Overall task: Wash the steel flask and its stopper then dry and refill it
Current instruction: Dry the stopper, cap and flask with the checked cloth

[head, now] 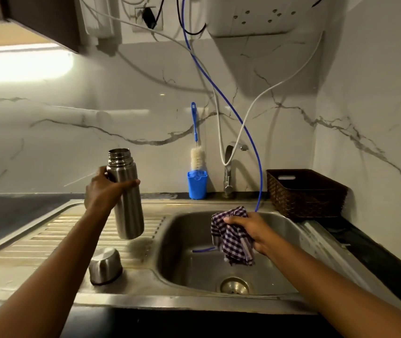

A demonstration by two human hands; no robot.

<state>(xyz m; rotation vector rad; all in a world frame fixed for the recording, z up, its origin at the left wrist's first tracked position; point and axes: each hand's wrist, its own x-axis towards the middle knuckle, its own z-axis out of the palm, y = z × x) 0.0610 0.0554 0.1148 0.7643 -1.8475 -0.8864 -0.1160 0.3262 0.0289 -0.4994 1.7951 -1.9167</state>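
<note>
The left grip (104, 189) is clamped on the steel flask (127, 203), fingers and thumb curled round its upper body just below the threaded neck. The flask hangs in the air, nearly upright with its open mouth up and its base tipped slightly to the right, above the ribbed drainboard (55, 230) at nine o'clock of the sink basin (185, 240). The stopper (105, 265), a rounded steel piece, stands on the drainboard at six o'clock of the flask, apart from it and just beside the basin's left rim.

The right grip (248, 228) is closed on a bunched purple-and-white checked cloth (233, 240), held over the basin toward its three o'clock side; the cloth's loose end hangs down inside. The drain (234, 285) lies at six o'clock of the cloth.

At twelve o'clock of the basin the tap (228, 167) rises from the back edge. At eleven o'clock a blue holder (197, 184) carries a bottle brush (197, 159) with a blue handle, standing against the marble wall. A blue tube (219, 93) runs down the wall into the basin. At two o'clock a dark woven basket (304, 193) sits on the dark worktop (12, 215).
</note>
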